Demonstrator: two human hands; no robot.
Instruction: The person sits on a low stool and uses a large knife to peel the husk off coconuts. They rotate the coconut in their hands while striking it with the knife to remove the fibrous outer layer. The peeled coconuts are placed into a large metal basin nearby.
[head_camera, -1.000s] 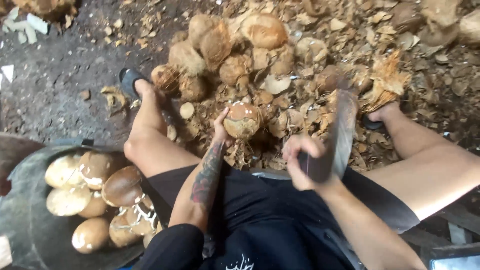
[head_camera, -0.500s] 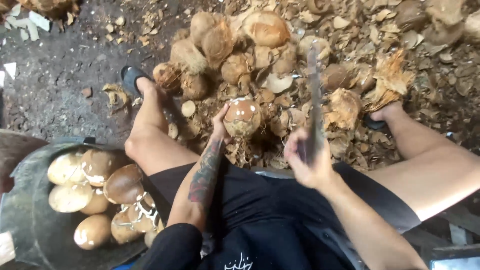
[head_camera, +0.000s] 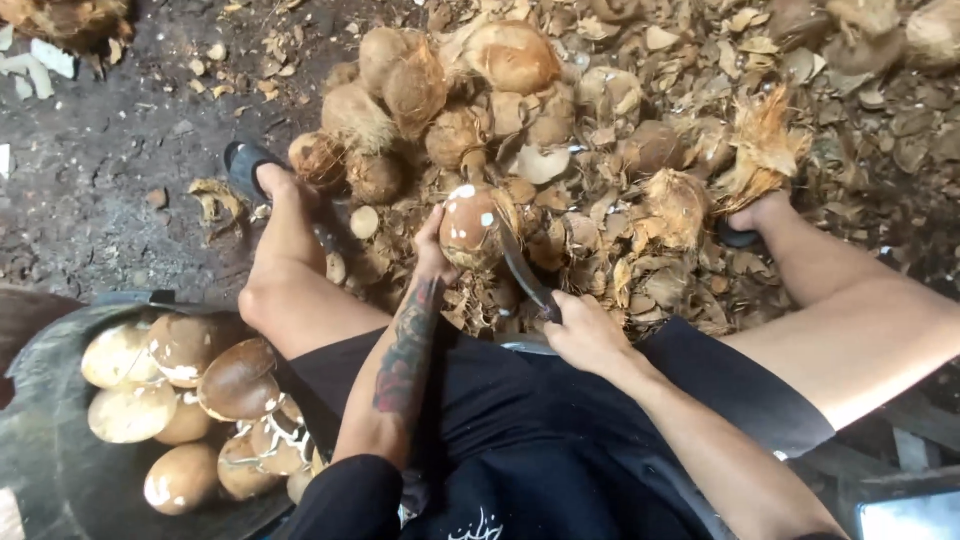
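Being steadied by the left hand just before the husk pile, the coconut is being pared; the right hand, clenched on the knife, should be angled away from the fingers.

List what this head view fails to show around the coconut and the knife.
- Knife handle: wrapped inside the right hand.
- Far side of the coconut: covered by the left hand.
- Blade edge at the shell: too blurred to judge contact.
- Tub: cut off by the left and bottom edges.
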